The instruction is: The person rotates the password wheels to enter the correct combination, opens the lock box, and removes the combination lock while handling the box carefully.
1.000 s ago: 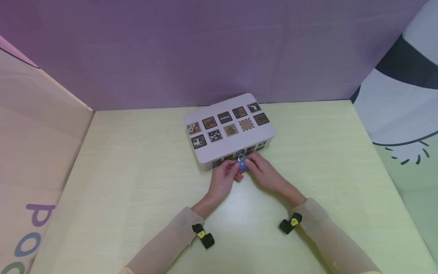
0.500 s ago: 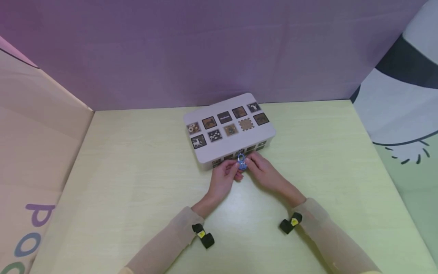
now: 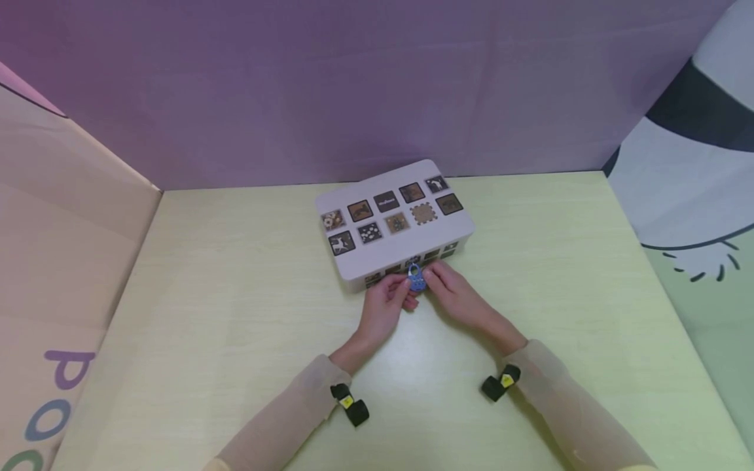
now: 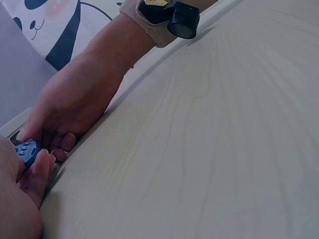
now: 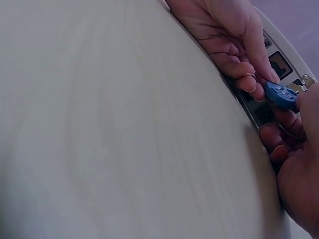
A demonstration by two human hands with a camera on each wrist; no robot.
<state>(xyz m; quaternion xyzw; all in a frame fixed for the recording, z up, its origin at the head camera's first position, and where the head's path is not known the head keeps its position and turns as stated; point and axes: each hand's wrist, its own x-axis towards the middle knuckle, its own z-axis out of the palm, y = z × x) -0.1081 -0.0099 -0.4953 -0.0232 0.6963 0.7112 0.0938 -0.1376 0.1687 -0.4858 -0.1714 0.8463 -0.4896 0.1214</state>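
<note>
A small blue combination padlock (image 3: 417, 278) with number dials is at the front side of a white box (image 3: 385, 256). Its shackle is up toward the metal clasp (image 5: 307, 79) on that side; whether it passes through cannot be told. My left hand (image 3: 381, 306) pinches the lock's left edge between thumb and fingers. From the other side my right hand (image 3: 456, 297) holds the right edge, thumb by the dials. In the left wrist view the padlock (image 4: 27, 151) shows between both hands, its face partly covered.
The box's lid carries rows of dark and brown square pictures. It stands on a pale wooden table (image 3: 235, 294), close to a purple backdrop (image 3: 377, 91). Printed cloth panels flank the table at left (image 3: 71, 229) and right (image 3: 689, 190).
Both hands stay almost in place at the padlock. The right thumb has shifted slightly outward, and more of the lock's face shows.
</note>
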